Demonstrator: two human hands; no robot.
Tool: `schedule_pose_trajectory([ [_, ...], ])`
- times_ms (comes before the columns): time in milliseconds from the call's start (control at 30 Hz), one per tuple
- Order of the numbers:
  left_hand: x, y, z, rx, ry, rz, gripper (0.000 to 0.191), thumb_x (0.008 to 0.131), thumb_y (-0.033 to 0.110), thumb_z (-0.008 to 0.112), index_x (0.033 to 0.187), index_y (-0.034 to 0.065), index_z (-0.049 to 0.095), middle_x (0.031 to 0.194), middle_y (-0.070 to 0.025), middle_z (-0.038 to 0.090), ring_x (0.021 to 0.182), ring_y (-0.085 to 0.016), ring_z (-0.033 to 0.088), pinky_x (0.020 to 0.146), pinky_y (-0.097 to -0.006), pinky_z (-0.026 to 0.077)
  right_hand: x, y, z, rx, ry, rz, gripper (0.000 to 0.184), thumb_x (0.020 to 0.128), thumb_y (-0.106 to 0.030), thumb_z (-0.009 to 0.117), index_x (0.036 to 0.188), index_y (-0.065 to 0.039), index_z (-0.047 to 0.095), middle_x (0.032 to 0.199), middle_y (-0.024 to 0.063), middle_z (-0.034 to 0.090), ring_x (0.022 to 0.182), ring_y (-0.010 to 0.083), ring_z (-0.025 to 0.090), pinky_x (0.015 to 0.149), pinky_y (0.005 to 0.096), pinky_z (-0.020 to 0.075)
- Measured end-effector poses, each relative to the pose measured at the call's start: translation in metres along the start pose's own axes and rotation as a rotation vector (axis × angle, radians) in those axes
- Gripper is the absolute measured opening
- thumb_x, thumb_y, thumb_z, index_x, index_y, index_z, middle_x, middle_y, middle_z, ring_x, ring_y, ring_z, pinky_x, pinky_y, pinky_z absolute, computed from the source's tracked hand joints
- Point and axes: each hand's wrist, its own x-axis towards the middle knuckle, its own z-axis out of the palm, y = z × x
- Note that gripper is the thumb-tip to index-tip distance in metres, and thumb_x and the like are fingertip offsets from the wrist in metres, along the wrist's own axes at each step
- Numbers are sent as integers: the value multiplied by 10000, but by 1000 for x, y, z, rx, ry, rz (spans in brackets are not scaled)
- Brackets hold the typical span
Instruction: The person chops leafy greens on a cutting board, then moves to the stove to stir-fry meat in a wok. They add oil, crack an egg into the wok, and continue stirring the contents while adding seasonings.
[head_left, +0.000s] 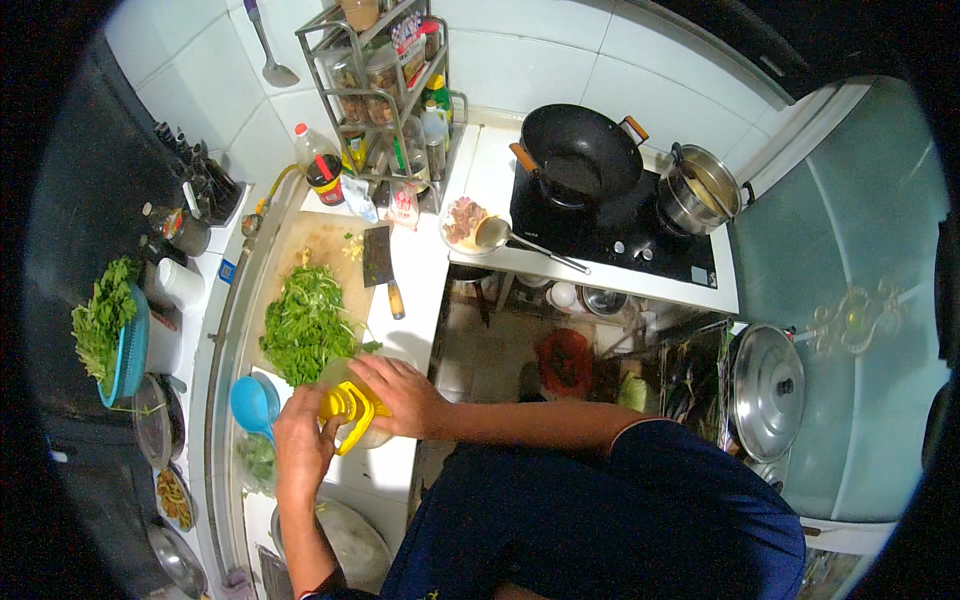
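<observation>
My left hand (301, 439) has its fingers at the yellow cap of a large clear plastic jug (358, 427) with a yellow handle. The jug's far side is steadied by my right hand (399, 396), its palm against the body. Just beyond it, chopped leafy greens (307, 322) are heaped on a cutting board (296, 232). A cleaver (379, 259) with a wooden handle lies at the board's right edge, near some chopped garlic (352, 246). Left of my left hand is a blue plastic ladle (253, 403).
A black wok (581, 161) and a steel pot (699, 187) stand on the cooktop (585, 240). A steel ladle (536, 246) rests across a plate of sliced meat (466, 221) by it. Behind the board is a spice rack (382, 97). A blue basket (129, 345) holds greens at left.
</observation>
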Motion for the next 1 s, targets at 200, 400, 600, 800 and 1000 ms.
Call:
schedule_pose_trajectory([
  [200, -14, -52, -14, -387, 434, -406, 398, 966, 112, 642, 1347, 26, 569, 1232, -94, 650, 1001, -196, 621, 835, -331, 499, 16, -33, -5, -138, -4, -475, 304, 764, -164, 674, 1030, -18, 652, 1038, 131, 605, 1070, 308, 579, 1047, 510, 418],
  [400, -45, -79, 19, -507, 907, -571, 215, 1022, 212, 624, 1008, 0, 656, 920, -43, 634, 822, -117, 554, 743, -269, 459, 32, -39, -27, 269, -243, 87, 111, 829, -170, 676, 889, -77, 679, 778, 178, 655, 816, 393, 652, 785, 498, 485],
  [600, -50, -15, 74, -457, 903, -607, 213, 1032, 203, 601, 969, 7, 656, 873, -42, 612, 793, -120, 537, 738, -265, 446, -6, -27, -146, 345, -85, 292, 229, 811, -267, 726, 926, -71, 692, 827, 168, 700, 794, 346, 694, 696, 450, 529],
  [800, -25, 67, 179, -612, 511, -679, 181, 1020, 128, 579, 911, -6, 634, 885, -42, 621, 799, -142, 557, 779, -274, 468, -72, 35, -203, 400, -29, 598, 264, 866, -237, 735, 1010, -20, 691, 901, 154, 712, 806, 269, 697, 740, 385, 548],
  [1000, -29, 111, 280, -767, 122, -488, 114, 990, 96, 626, 942, -3, 655, 949, -77, 622, 893, -175, 576, 842, -301, 463, -186, 204, -163, 91, 178, 893, 357, 876, -299, 732, 1064, 2, 694, 938, 174, 714, 827, 297, 696, 762, 406, 548],
])
